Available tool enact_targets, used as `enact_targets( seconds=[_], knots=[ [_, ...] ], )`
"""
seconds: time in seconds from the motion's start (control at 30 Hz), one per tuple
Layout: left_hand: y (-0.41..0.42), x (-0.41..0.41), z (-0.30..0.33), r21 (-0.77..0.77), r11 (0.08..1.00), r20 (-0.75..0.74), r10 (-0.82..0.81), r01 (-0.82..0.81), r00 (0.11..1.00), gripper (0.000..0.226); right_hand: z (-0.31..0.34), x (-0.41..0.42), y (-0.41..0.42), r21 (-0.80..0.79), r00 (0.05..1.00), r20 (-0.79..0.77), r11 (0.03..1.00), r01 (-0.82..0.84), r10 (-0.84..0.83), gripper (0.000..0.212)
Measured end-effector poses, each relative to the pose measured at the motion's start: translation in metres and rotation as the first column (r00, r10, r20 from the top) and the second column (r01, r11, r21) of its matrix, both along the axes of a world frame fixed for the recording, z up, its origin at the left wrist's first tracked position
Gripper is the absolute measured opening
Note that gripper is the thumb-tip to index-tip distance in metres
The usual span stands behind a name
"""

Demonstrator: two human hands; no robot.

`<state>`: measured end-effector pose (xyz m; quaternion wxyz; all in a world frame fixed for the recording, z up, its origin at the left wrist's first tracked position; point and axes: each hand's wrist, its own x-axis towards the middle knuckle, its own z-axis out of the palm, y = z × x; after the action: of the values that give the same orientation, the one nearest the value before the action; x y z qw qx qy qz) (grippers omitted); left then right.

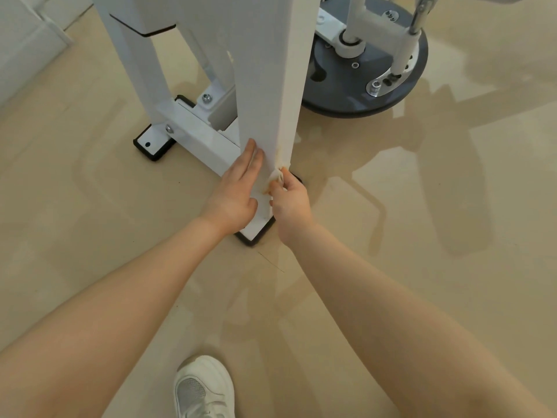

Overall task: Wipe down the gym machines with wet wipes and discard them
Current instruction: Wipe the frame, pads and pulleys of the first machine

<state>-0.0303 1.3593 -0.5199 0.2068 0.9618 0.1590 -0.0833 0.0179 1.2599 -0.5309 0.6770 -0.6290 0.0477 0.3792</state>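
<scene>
A white gym machine post (271,70) runs down to a black-edged foot (256,233) on the beige floor. My left hand (238,185) lies flat against the post's left face near its base, fingers straight. My right hand (289,200) pinches a small crumpled white wet wipe (276,176) against the post's front right edge, just above the foot. Orange-brown smears show on the post's edge above the wipe and beside it.
A second white leg with bolted brackets and a black-edged foot (150,146) stands to the left. A dark grey round base (361,73) with white tubes lies behind on the right. My white shoe (205,387) is at the bottom. Glossy floor surrounds.
</scene>
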Motion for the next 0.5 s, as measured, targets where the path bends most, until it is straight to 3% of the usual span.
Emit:
enact_targets(
  seconds=[0.13, 0.33, 0.43, 0.5],
  knots=[
    [0.000, 0.000, 0.002, 0.001, 1.000, 0.003, -0.006, 0.006, 1.000, 0.081, 0.015, 0.010, 0.003, 0.011, 0.995, 0.054, 0.997, 0.078, -0.078, 0.026],
    [0.000, 0.000, 0.004, -0.052, 0.999, 0.045, 0.001, 0.001, 0.999, 0.081, 0.033, 0.002, 0.011, 0.075, 0.988, 0.103, 0.991, 0.108, -0.115, 0.041],
    [0.001, -0.002, 0.006, -0.069, 0.997, 0.050, 0.021, -0.018, 0.999, 0.079, 0.032, 0.003, 0.000, 0.097, 0.978, 0.097, 0.980, 0.175, -0.185, 0.019],
    [0.003, -0.003, 0.006, -0.061, 0.998, 0.065, 0.015, -0.011, 0.998, 0.076, 0.025, 0.004, -0.010, 0.049, 0.975, 0.075, 0.977, 0.208, -0.211, 0.021]
  ],
)
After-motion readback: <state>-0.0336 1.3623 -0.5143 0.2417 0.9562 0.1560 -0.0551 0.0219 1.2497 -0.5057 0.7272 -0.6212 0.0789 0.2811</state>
